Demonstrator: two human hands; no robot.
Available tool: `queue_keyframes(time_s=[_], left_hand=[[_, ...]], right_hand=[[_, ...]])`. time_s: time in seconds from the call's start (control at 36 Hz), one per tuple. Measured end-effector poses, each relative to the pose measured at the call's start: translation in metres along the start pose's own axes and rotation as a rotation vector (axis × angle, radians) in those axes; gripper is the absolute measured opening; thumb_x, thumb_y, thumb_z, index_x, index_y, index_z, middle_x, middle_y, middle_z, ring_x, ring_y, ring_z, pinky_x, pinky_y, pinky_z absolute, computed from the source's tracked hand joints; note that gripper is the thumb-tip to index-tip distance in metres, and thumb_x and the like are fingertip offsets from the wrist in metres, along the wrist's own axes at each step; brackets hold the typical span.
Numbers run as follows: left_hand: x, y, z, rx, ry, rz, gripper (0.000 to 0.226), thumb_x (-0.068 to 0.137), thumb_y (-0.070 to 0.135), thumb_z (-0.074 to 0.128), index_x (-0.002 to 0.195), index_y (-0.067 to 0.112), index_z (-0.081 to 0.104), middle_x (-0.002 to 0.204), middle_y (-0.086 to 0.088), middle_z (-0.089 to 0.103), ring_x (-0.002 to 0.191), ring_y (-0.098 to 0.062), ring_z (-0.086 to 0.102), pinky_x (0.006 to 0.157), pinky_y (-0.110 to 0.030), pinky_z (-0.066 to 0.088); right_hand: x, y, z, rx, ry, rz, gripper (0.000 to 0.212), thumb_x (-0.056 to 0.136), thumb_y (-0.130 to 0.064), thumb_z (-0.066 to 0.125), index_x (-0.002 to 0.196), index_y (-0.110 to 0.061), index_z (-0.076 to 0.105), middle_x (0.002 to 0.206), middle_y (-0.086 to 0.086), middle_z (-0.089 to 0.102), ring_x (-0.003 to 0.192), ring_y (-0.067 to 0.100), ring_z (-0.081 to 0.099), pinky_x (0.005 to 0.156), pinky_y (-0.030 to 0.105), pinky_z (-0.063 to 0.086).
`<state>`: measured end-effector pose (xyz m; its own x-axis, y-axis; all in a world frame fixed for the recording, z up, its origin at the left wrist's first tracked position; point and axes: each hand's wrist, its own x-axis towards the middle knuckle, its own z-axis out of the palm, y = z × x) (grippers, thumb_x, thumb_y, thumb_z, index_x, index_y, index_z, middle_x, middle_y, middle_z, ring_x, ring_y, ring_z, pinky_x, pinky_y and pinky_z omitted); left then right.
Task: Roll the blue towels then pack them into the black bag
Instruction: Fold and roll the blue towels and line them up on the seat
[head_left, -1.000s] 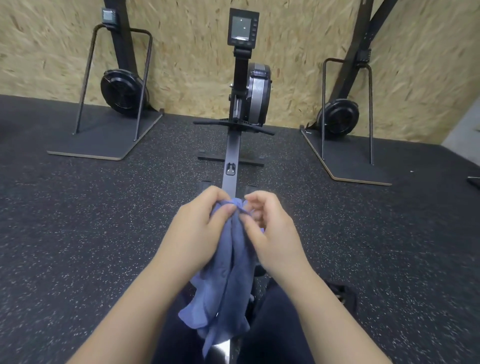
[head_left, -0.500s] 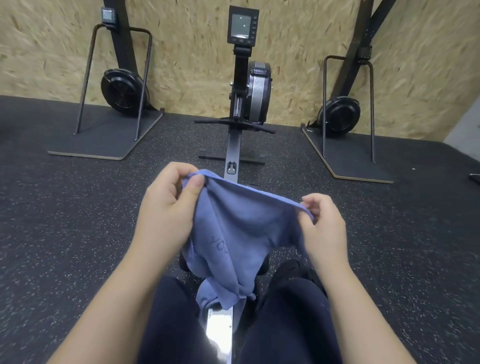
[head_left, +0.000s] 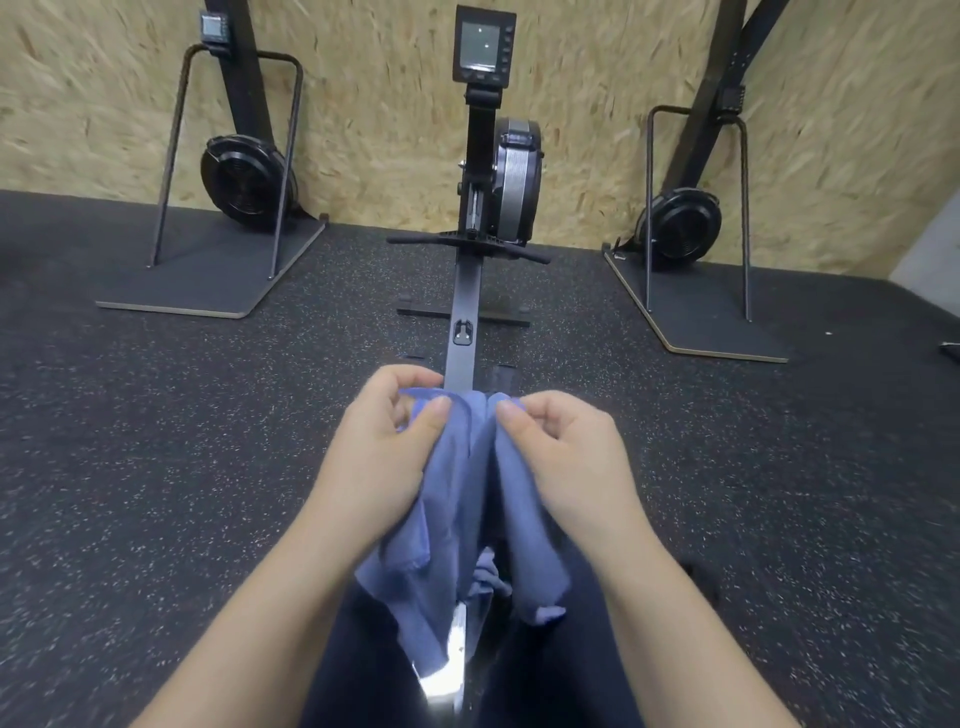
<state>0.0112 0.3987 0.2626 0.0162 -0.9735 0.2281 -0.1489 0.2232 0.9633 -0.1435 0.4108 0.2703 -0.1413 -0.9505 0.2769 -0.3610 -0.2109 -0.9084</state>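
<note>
The blue towel (head_left: 462, 499) is a soft, thin cloth with a stitched hem along its upper edge; it hangs in loose vertical folds between the two hands, and its lower corners drape over the person's dark-trousered thighs (head_left: 550, 665) and the polished metal rail (head_left: 447, 670) between them. The left hand (head_left: 384, 447) pinches the top edge at one side, thumb pressed against curled fingers. The right hand (head_left: 566, 447) pinches the top edge at the other side in the same way, thumb tip on the hem. The two hands are close together, so the cloth between them buckles into a deep central crease. The rail belongs to a rowing machine (head_left: 483, 208) with a dark beam, a round grey flywheel housing, a straight black handle and a rectangular monitor on an upright arm. To each side, near the wall, stands a black fan-wheel trainer with a tubular steel frame on a flat board base (head_left: 208, 280). The floor (head_left: 156, 467) is black rubber with fine pale speckles. The wall (head_left: 363, 104) is rough, straw-coloured strand board.
</note>
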Motion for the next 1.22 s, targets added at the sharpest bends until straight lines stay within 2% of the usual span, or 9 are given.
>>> queue_keyframes(time_s=[0.08,0.28,0.39,0.58,0.78,0.89,0.97,1.08,1.22], left_hand=[[-0.005,0.006,0.008,-0.081,-0.065,0.012,0.011,0.087,0.025,0.064,0.096,0.029,0.06,0.072,-0.015,0.056,0.066,-0.016,0.047,0.066,-0.035,0.04],[-0.011,0.004,0.021,-0.074,-0.089,-0.031,0.029,0.066,0.052,0.064,0.093,0.044,0.055,0.095,-0.02,0.064,0.076,-0.03,0.061,0.081,-0.054,0.049],[-0.01,0.0,0.022,-0.047,-0.037,-0.017,0.03,0.071,0.041,0.064,0.097,0.034,0.053,0.097,-0.01,0.067,0.092,-0.026,0.066,0.088,-0.053,0.049],[-0.009,-0.003,0.019,-0.065,0.078,0.054,0.016,0.084,0.02,0.062,0.094,0.03,0.054,0.088,0.006,0.06,0.077,-0.012,0.053,0.075,-0.034,0.043],[-0.008,0.01,0.011,-0.122,0.17,0.146,0.024,0.092,0.0,0.055,0.093,0.024,0.054,0.08,0.003,0.055,0.061,0.003,0.048,0.06,-0.011,0.041],[-0.011,0.011,0.017,-0.198,0.083,0.099,0.03,0.094,-0.008,0.045,0.085,0.015,0.061,0.067,-0.002,0.053,0.054,-0.012,0.039,0.049,-0.017,0.033],[-0.016,0.014,0.021,-0.207,-0.032,0.097,0.04,0.089,-0.017,0.039,0.088,0.013,0.065,0.075,-0.005,0.054,0.047,-0.001,0.044,0.048,-0.007,0.034],[-0.016,0.013,0.02,-0.046,-0.124,0.211,0.045,0.081,-0.009,0.049,0.097,0.03,0.063,0.101,-0.002,0.06,0.083,0.005,0.059,0.074,-0.007,0.042],[-0.014,0.004,0.018,0.198,-0.133,0.4,0.033,0.08,0.011,0.061,0.096,0.04,0.056,0.104,0.009,0.05,0.101,0.004,0.052,0.081,-0.007,0.045]], right_hand=[[-0.001,-0.006,0.004,0.034,-0.02,0.007,0.011,0.088,-0.012,0.066,0.085,-0.023,0.067,0.081,-0.004,0.071,0.072,0.004,0.063,0.07,0.022,0.05],[-0.008,-0.014,0.002,-0.013,-0.155,0.016,0.035,0.086,-0.004,0.057,0.113,-0.023,0.07,0.104,-0.009,0.071,0.099,0.006,0.065,0.09,0.029,0.051],[-0.013,-0.021,-0.001,0.074,-0.267,-0.008,0.053,0.083,0.012,0.045,0.11,-0.029,0.065,0.099,-0.024,0.064,0.087,-0.022,0.056,0.077,0.001,0.039],[-0.015,-0.01,0.004,0.151,-0.197,-0.006,0.043,0.084,0.004,0.062,0.101,-0.036,0.059,0.102,-0.011,0.067,0.082,0.005,0.062,0.079,0.021,0.05],[-0.015,-0.005,0.001,-0.018,-0.122,0.021,0.01,0.081,-0.02,0.074,0.078,-0.025,0.066,0.07,-0.008,0.064,0.063,0.007,0.052,0.067,0.035,0.051],[-0.014,-0.009,0.004,0.052,-0.013,-0.005,0.011,0.084,-0.015,0.069,0.074,-0.02,0.065,0.062,-0.012,0.062,0.056,0.0,0.05,0.055,0.016,0.043],[-0.011,-0.01,0.003,0.144,0.024,0.002,0.013,0.087,-0.01,0.065,0.078,-0.019,0.067,0.065,-0.012,0.065,0.06,0.001,0.054,0.056,0.014,0.043],[-0.01,-0.012,-0.001,0.232,0.025,-0.003,0.016,0.089,-0.004,0.062,0.083,-0.017,0.07,0.072,-0.011,0.07,0.067,0.0,0.062,0.062,0.013,0.048],[-0.008,-0.009,-0.005,0.226,0.016,0.0,0.018,0.089,-0.005,0.062,0.084,-0.021,0.071,0.081,-0.004,0.074,0.073,0.002,0.066,0.068,0.016,0.051]])
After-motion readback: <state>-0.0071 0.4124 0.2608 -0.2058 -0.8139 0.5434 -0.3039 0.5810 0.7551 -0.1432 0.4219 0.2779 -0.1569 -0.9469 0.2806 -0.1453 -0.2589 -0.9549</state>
